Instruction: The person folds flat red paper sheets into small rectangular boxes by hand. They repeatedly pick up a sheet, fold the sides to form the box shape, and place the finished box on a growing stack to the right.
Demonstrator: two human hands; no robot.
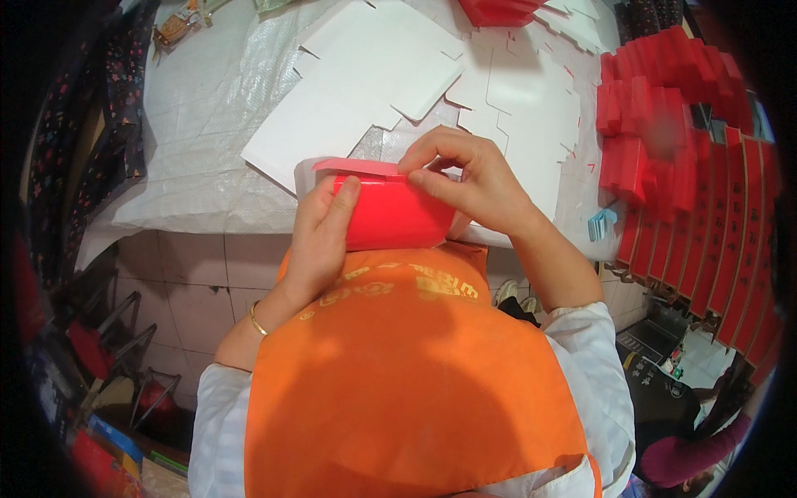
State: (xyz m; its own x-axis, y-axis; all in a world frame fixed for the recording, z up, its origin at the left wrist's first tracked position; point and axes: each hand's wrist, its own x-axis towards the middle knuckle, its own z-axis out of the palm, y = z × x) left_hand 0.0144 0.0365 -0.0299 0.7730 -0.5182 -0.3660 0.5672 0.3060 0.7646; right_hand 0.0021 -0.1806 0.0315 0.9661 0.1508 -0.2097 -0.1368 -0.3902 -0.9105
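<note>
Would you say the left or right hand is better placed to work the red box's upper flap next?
Probably the right hand: its thumb and forefinger are at the upper flap, while the left hand holds the red box by its left side.

A crinkled white sheet [199,141] spreads out here, its near edge draping above the pinkish tiled floor [195,270]. Over on its far left lies a small brownish packet [178,25]; near the right edge, a little light-blue thing [601,224]. Dark flowered cloth [124,108] runs down the left, and another person's purple sleeve [687,456] shows low on the right.
</note>
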